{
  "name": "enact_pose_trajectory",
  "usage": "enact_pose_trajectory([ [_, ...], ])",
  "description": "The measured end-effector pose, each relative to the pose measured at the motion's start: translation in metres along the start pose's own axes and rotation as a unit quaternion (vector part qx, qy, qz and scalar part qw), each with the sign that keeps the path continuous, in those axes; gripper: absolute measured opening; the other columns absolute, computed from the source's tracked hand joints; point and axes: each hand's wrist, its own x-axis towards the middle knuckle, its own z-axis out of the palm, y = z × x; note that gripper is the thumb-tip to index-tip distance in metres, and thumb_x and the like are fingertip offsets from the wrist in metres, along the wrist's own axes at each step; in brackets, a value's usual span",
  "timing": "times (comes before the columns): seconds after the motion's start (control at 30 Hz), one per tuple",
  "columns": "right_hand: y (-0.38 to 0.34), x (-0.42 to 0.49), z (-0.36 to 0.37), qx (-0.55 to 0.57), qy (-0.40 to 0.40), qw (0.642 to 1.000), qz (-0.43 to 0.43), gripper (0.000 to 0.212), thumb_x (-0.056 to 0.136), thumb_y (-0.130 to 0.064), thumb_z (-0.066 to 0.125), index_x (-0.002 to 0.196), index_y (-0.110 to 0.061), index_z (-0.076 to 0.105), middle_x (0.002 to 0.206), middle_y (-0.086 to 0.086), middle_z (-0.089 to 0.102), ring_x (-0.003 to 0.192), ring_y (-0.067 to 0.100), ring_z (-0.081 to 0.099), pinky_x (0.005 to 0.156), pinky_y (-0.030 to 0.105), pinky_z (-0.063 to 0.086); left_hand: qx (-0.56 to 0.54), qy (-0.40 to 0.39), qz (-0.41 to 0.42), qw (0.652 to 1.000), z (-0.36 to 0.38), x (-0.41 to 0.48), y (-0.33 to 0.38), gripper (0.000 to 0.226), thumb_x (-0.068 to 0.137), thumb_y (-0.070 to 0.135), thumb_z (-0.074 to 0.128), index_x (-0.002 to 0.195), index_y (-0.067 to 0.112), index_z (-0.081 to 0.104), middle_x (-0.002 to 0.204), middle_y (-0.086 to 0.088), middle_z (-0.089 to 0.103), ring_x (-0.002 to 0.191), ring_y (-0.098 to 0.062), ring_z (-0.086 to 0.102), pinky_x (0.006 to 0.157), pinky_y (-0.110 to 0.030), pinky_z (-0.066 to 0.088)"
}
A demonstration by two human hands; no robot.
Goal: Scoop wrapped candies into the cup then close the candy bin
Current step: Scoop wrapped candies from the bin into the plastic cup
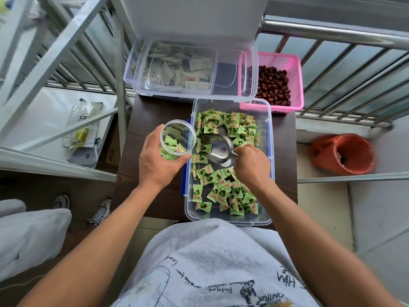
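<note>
A clear plastic candy bin (pixel 271 138) stands open on the dark table, holding several green wrapped candies (pixel 221 191). My left hand (pixel 158 161) grips a clear plastic cup (pixel 178 138) just left of the bin's rim; a few green candies lie inside it. My right hand (pixel 252 165) holds the handle of a metal scoop (pixel 215 147) over the bin's middle. The scoop's mouth points left toward the cup and looks empty. The bin's clear lid (pixel 223 72) rests behind it, lying over another container.
Behind the bin a clear box of white packets (pixel 177 74) sits under the lid. A pink basket of red dates (pixel 276 85) stands at the back right. An orange bucket (pixel 343 154) is on the floor right; metal railings surround the dark table (pixel 143 120).
</note>
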Motion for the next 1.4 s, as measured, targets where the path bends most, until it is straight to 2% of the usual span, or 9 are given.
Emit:
enact_pose_trajectory([
  [0.13,0.002,0.002,-0.002,-0.007,0.018,1.000,-0.008,0.027,0.083,-0.002,0.063,0.101,-0.016,0.077,0.089,0.005,0.064,0.077,0.025,0.053,0.060,0.032,0.037,-0.002,-0.001,-0.001,1.000,0.000,0.000,-0.001,0.100,0.065,0.056,0.089,0.148,0.019,0.047,0.138,-0.003,0.056,0.124,-0.022,0.059,0.098,-0.050,0.056],
  [0.3,0.005,0.006,0.005,0.106,-0.127,0.985,0.053,0.020,0.091,-0.008,0.054,0.091,-0.015,0.073,0.075,0.004,0.068,0.066,0.024,0.063,0.050,0.024,0.039,0.006,-0.001,-0.005,1.000,0.002,0.000,-0.002,0.101,0.066,0.050,0.094,0.149,0.019,0.046,0.139,-0.003,0.056,0.125,-0.023,0.059,0.099,-0.050,0.056],
  [0.47,0.007,0.007,0.006,0.136,-0.169,0.973,0.074,0.019,0.093,-0.007,0.053,0.091,-0.009,0.073,0.074,0.006,0.068,0.057,0.017,0.057,0.047,0.026,0.045,0.001,-0.005,-0.005,1.000,0.001,-0.001,-0.001,0.102,0.065,0.057,0.089,0.149,0.020,0.046,0.139,-0.003,0.055,0.125,-0.023,0.059,0.098,-0.050,0.057],
  [0.6,0.011,0.006,0.006,0.171,-0.153,0.969,0.092,0.019,0.089,-0.004,0.054,0.091,-0.011,0.072,0.079,0.009,0.070,0.073,0.029,0.069,0.066,0.044,0.062,0.000,-0.005,-0.005,1.000,-0.001,0.000,-0.001,0.101,0.066,0.054,0.091,0.150,0.019,0.046,0.140,-0.003,0.055,0.126,-0.022,0.059,0.100,-0.050,0.056],
  [0.77,0.018,0.004,0.002,0.224,-0.156,0.956,0.108,0.016,0.096,-0.004,0.055,0.100,-0.012,0.068,0.076,0.003,0.063,0.059,0.016,0.054,0.050,0.030,0.047,-0.001,-0.006,-0.004,1.000,-0.001,-0.002,-0.001,0.102,0.066,0.061,0.086,0.150,0.020,0.045,0.140,-0.003,0.055,0.126,-0.022,0.058,0.099,-0.050,0.056],
  [0.97,0.030,-0.005,-0.007,0.292,-0.154,0.936,0.121,0.014,0.096,-0.005,0.056,0.090,-0.013,0.066,0.078,0.011,0.063,0.063,0.022,0.055,0.059,0.037,0.048,-0.004,-0.007,-0.006,1.000,-0.002,-0.003,-0.002,0.103,0.065,0.063,0.086,0.149,0.020,0.046,0.139,-0.002,0.055,0.126,-0.021,0.058,0.099,-0.050,0.056],
  [1.13,0.031,-0.013,-0.024,0.288,-0.129,0.943,0.107,0.011,0.097,-0.011,0.060,0.102,-0.012,0.070,0.085,0.010,0.070,0.064,0.019,0.058,0.058,0.032,0.048,0.005,-0.004,-0.004,1.000,-0.001,-0.003,-0.003,0.100,0.065,0.048,0.095,0.148,0.019,0.048,0.139,-0.001,0.056,0.125,-0.020,0.058,0.099,-0.048,0.056],
  [1.23,0.032,-0.018,-0.043,0.286,-0.103,0.948,0.095,0.011,0.097,-0.015,0.062,0.103,-0.014,0.071,0.084,0.005,0.070,0.063,0.016,0.058,0.054,0.028,0.046,0.006,-0.003,-0.002,1.000,-0.001,-0.003,-0.003,0.100,0.066,0.047,0.096,0.149,0.020,0.048,0.139,-0.001,0.056,0.125,-0.020,0.058,0.099,-0.049,0.056],
  [1.4,0.023,-0.030,-0.089,0.314,-0.053,0.947,0.035,0.015,0.095,-0.017,0.066,0.106,-0.024,0.074,0.089,-0.006,0.071,0.071,0.016,0.060,0.063,0.031,0.050,0.004,-0.002,-0.001,1.000,-0.002,-0.002,0.000,0.100,0.066,0.049,0.095,0.149,0.019,0.048,0.139,-0.002,0.057,0.126,-0.020,0.058,0.099,-0.049,0.056],
])
